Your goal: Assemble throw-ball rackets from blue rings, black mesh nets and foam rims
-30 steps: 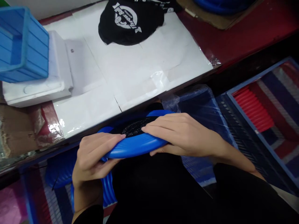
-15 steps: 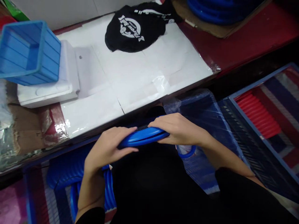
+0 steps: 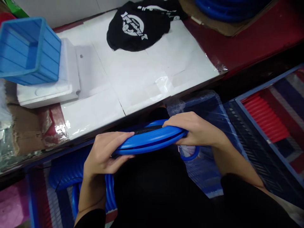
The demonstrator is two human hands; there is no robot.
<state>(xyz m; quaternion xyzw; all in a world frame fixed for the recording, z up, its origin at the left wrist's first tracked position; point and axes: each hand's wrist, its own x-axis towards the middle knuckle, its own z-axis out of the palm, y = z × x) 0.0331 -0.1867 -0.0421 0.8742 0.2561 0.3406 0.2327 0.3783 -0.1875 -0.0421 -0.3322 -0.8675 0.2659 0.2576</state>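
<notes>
A blue plastic ring (image 3: 152, 139) with a dark slit along its outer edge is held level in front of my body. Black mesh-like material (image 3: 148, 129) shows inside it. My left hand (image 3: 104, 152) is closed on its left end, thumb below and fingers on top. On the right end my right hand (image 3: 190, 126) grips the same ring, fingers over the top and thumb side underneath. The ring's far side is partly hidden by my hands and the table edge. Ahead on the white table top (image 3: 142, 79) lies a black cloth piece with white print (image 3: 140, 27).
A blue plastic bin (image 3: 30, 50) stands on a white foam block (image 3: 68, 76) at the left. Below the table are stacked blue rings (image 3: 67, 171), left, and a crate holding red rings (image 3: 266, 118), right. More blue rings (image 3: 234, 8) lie at the back right.
My hands have moved further apart along the blue ring, so more of its rim and black inside shows. It now looks larger and closer.
</notes>
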